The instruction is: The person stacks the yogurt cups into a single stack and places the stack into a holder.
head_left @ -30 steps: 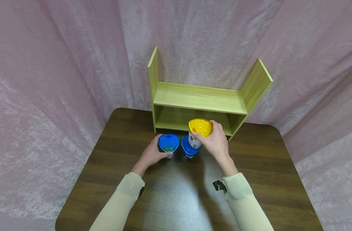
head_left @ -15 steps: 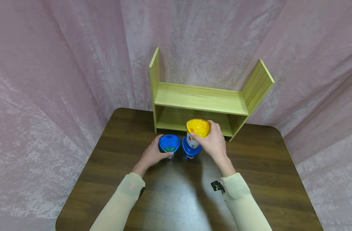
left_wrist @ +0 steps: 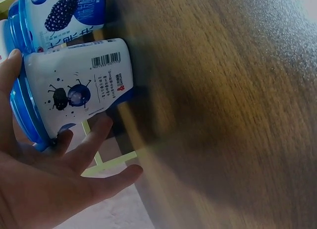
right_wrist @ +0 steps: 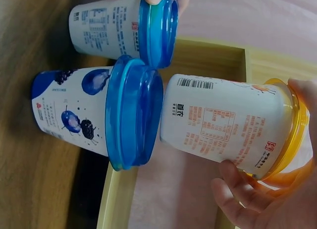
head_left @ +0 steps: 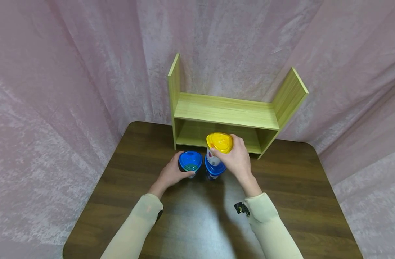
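Note:
My right hand point(head_left: 237, 160) grips a yellow-lidded yogurt cup point(head_left: 219, 146) by its top, held just above a blue-lidded cup point(head_left: 214, 170) that stands on the dark wooden table point(head_left: 291, 187). In the right wrist view the yellow-lidded cup point(right_wrist: 233, 125) has its base at the rim of the blue-lidded cup point(right_wrist: 99, 117). My left hand point(head_left: 171, 173) holds a second blue-lidded cup point(head_left: 190, 162) standing on the table to the left; the left wrist view shows fingers point(left_wrist: 84, 144) around that cup point(left_wrist: 74, 90).
A light green wooden shelf unit point(head_left: 228, 115) with two levels stands at the back of the table, right behind the cups. Pink cloth point(head_left: 71, 72) hangs around the table on all sides.
My right hand has carried the yellow-lidded cup a little to the left, over the middle blue-lidded cup. The left hand and its cup have stayed put.

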`<state>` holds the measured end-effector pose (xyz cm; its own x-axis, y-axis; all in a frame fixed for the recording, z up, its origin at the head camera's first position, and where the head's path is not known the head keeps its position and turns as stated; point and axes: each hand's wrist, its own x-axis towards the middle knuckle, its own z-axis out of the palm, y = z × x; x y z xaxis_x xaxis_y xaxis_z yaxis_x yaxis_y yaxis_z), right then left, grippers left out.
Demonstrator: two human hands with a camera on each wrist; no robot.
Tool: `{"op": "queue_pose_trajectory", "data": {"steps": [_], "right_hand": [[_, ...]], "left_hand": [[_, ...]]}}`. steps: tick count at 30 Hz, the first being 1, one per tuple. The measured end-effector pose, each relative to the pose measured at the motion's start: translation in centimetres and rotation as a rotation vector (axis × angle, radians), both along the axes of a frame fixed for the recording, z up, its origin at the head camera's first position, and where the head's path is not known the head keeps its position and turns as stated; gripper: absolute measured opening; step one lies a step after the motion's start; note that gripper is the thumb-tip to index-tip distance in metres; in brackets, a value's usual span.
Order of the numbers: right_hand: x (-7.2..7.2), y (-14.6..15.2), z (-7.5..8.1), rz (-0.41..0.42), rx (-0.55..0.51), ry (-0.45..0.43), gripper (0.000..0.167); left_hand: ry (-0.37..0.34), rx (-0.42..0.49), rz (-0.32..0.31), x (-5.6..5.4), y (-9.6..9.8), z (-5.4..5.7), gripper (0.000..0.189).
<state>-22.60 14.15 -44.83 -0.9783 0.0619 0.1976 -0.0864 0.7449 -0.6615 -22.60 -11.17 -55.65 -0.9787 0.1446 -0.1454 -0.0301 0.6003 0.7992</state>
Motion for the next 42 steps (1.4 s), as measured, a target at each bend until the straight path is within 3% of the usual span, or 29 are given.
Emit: {"op": "queue_pose_trajectory", "data": {"steps": [25,42], "right_hand": [[-0.2,-1.9,0.2,0.026,-0.023,0.01,0.094],[-0.1,-3.2,0.5,0.053,-0.04,0.016,0.095]], "left_hand": [[0.004,0.001,0.0,0.2,-0.1,0.0,0.1],[0.008,0.014,-0.001,-0.1,-0.1,-0.6,0.101]]}}
